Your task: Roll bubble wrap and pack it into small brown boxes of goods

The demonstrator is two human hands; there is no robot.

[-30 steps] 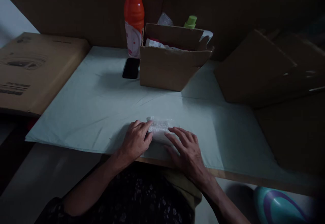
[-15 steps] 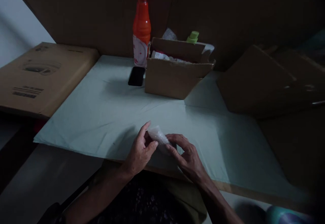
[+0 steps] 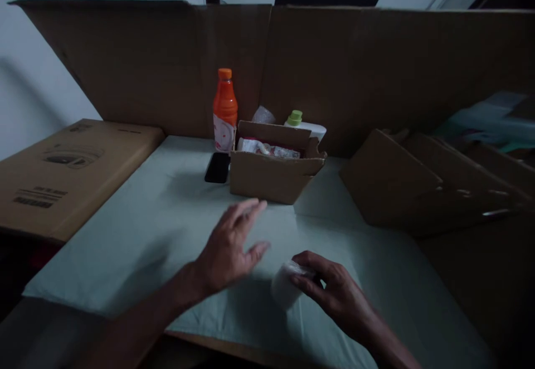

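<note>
Head camera: your right hand (image 3: 332, 290), at the lower centre-right of the frame, pinches a small, whitish, translucent plastic-wrapped bundle (image 3: 286, 286) between thumb and fingers. The bundle is at the lower centre, over the near part of the table (image 3: 200, 218) with its pale green cloth cover; you cannot tell whether its lower end touches the cloth. Your left hand (image 3: 229, 249), near the centre, is spread open and holds nothing, its thumb well apart from the slightly blurred fingers, which point toward the upper right.

Beyond your hands, around the middle of the frame, stands an open brown cardboard box (image 3: 267, 178) with white and clear packets (image 3: 271, 149) inside. Just left of it you have a black flat phone (image 3: 217, 168) lying on the cloth, and behind that an upright orange bottle with a pale label (image 3: 225, 110). A white bottle with a green cap (image 3: 311, 129) shows behind the box. At the left edge lies a flat brown carton with a printed drawing (image 3: 75, 168); at the right stand brown open cartons (image 3: 388, 182), in shadow.
</note>
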